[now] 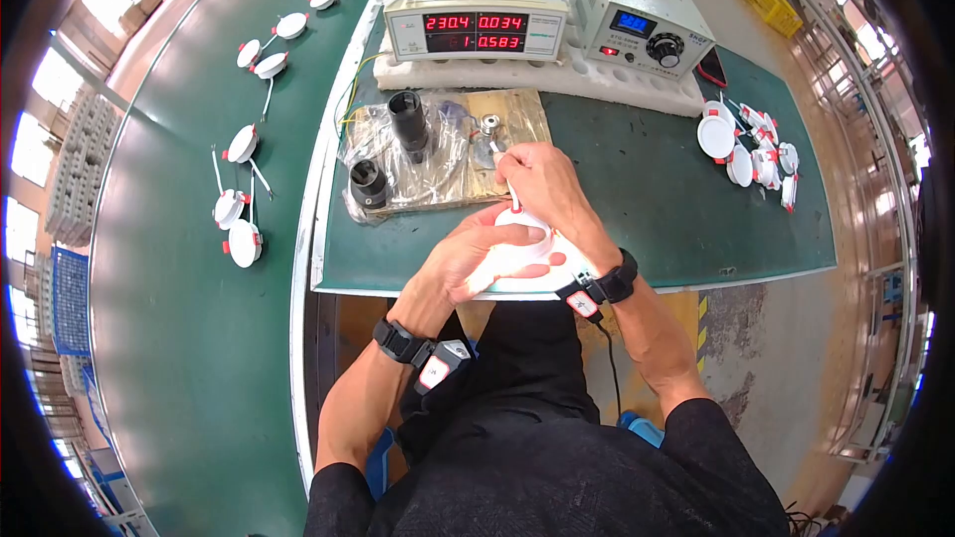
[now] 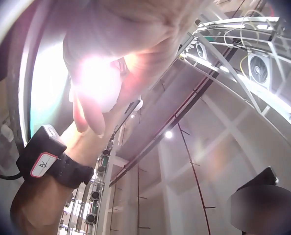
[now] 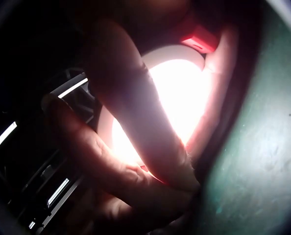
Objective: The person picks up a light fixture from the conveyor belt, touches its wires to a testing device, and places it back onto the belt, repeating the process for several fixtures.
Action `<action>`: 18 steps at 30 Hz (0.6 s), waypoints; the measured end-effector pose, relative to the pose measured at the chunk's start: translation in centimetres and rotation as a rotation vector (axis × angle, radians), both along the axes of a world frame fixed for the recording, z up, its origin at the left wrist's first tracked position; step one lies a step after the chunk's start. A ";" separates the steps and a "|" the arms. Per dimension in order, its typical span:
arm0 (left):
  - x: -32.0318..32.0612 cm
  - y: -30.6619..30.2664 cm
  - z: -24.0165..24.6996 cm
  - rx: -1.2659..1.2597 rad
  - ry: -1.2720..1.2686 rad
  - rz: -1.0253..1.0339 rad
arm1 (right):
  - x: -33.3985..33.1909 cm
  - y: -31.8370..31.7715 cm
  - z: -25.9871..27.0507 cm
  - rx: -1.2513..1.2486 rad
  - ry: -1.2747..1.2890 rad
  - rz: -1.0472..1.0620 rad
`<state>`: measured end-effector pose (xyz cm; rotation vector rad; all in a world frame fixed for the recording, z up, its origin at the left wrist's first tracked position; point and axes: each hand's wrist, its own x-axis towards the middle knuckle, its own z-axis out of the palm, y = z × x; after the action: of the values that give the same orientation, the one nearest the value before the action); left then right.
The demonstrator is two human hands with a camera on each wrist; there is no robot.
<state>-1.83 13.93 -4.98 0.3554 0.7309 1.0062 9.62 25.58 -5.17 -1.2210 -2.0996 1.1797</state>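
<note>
Both hands are on a lit round lamp (image 1: 517,257), held right at the near edge of the green surface (image 1: 657,209). The left hand (image 1: 466,264) cups it from below with its fingers curled around the rim. The right hand (image 1: 549,187) grips the top edge by the red clip. A meter (image 1: 476,28) with red digits sits at the back, and a pile of lamps (image 1: 751,151) is off to the right.

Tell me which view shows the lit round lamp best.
The head view: the lamp glows white between the left hand and right hand, its outline readable. The left wrist view gives only glare behind fingers; the right wrist view shows its bright face and a red clip, largely hidden by fingers.
</note>
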 end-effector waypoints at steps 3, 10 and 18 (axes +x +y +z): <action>0.1 0.1 -0.1 0.001 -0.001 0.006 | 0.1 0.0 0.1 0.014 -0.008 -0.001; 0.2 0.1 -0.1 -0.006 0.004 0.013 | 0.1 0.1 -0.1 -0.005 -0.007 -0.006; 0.3 0.0 0.2 -0.002 0.008 0.015 | 0.2 -0.3 0.6 -0.035 0.015 -0.021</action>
<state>-1.48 13.94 -4.76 0.3532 0.7427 1.0184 9.79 25.31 -4.62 -1.2437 -2.0584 1.2171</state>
